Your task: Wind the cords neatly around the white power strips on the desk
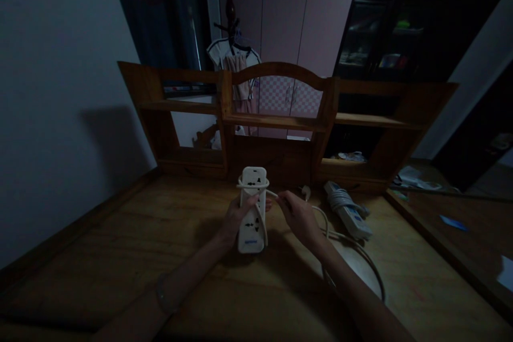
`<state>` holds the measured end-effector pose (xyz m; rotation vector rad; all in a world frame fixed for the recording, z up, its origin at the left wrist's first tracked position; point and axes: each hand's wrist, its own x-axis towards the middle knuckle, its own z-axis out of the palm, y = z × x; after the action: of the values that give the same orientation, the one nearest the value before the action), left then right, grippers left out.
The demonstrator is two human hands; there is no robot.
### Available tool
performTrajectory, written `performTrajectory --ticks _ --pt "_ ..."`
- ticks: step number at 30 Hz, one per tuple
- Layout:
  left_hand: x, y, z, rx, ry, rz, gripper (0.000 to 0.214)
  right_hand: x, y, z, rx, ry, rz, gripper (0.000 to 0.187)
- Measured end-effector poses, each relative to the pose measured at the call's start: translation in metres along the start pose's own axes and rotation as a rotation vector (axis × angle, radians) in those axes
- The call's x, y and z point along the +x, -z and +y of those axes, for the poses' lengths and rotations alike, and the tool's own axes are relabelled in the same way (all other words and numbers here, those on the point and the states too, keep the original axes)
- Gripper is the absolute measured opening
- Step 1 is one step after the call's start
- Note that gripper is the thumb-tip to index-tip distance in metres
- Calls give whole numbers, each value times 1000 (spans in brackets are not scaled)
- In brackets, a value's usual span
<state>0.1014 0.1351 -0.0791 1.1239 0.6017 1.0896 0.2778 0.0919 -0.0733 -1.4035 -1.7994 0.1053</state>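
Note:
A white power strip (252, 235) stands lengthwise away from me, gripped around its middle by my left hand (236, 216), thumb on the socket face. Its white cord (252, 184) loops around the upper part, and another stretch slants down across the face to the lower right side. To the right, my right hand (295, 214) pinches the cord beside the strip. From there the cord runs on in loose curves over the table, partly hidden by my right forearm. The plug (306, 192) lies behind my right hand.
A second power strip (355, 222), wrapped in its grey cord, lies on the wooden table (160, 256) at the right. A wooden shelf unit (276, 124) borders the back. A wall (60, 117) stands at the left. Beyond are a pink wardrobe (284, 16) and a coat stand with clothes.

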Motion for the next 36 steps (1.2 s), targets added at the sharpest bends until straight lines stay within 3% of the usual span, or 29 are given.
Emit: performTrajectory --ticks 7,11,18,31,36 --pt "1 7 -5 -122 228 -40 41 0 1 6 -162 30 -26 21" --pt "1 9 -5 -157 279 -13 40 -1 1 7 -213 40 -36 21" --pt "9 12 -7 -211 289 7 60 -4 -5 6 -241 69 -82 19" --pt "10 14 3 -157 374 12 61 -5 -6 5 -299 89 -111 20" --pt "7 8 2 -69 272 66 62 -6 -5 3 -398 92 -139 23"
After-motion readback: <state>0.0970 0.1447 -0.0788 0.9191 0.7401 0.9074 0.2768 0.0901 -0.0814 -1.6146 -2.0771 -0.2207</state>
